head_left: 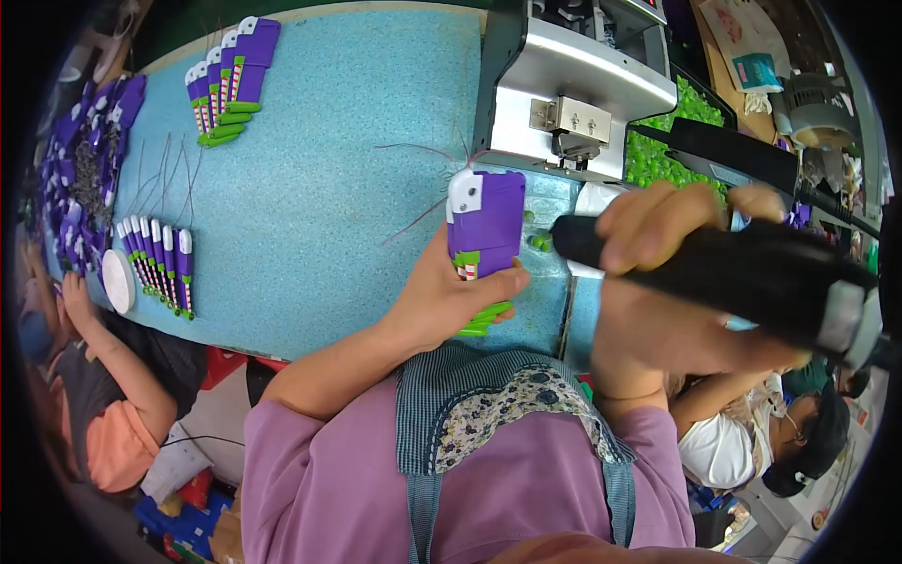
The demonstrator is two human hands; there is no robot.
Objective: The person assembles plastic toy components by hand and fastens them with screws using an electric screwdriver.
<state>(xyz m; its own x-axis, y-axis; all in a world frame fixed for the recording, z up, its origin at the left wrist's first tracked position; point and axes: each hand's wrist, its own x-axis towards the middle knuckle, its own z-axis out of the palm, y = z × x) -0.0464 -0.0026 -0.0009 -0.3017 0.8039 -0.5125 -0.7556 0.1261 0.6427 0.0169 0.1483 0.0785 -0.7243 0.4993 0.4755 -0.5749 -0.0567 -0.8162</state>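
My left hand [437, 305] is closed around the lower part of a purple toy part [498, 211] with a white top corner, a red-and-white striped piece and green ends. Thin wires stick out from its top, and dark round spots show on the white corner. To its right, my right hand [648, 310] grips a black corded electric screwdriver [723, 273], smeared by motion. The tool lies tilted across the hand, its dark end pointing left and apart from the toy part. Small green pieces [539, 242] lie on the table between the two.
On the blue table [319, 188] lie two rows of similar toy parts [230, 80] [160, 258], a white disc [118, 280] and a purple pile [89, 169]. A silver machine [587, 70] stands ahead, beside green pieces [691, 122] and a black tool [723, 155]. People sit at both sides.
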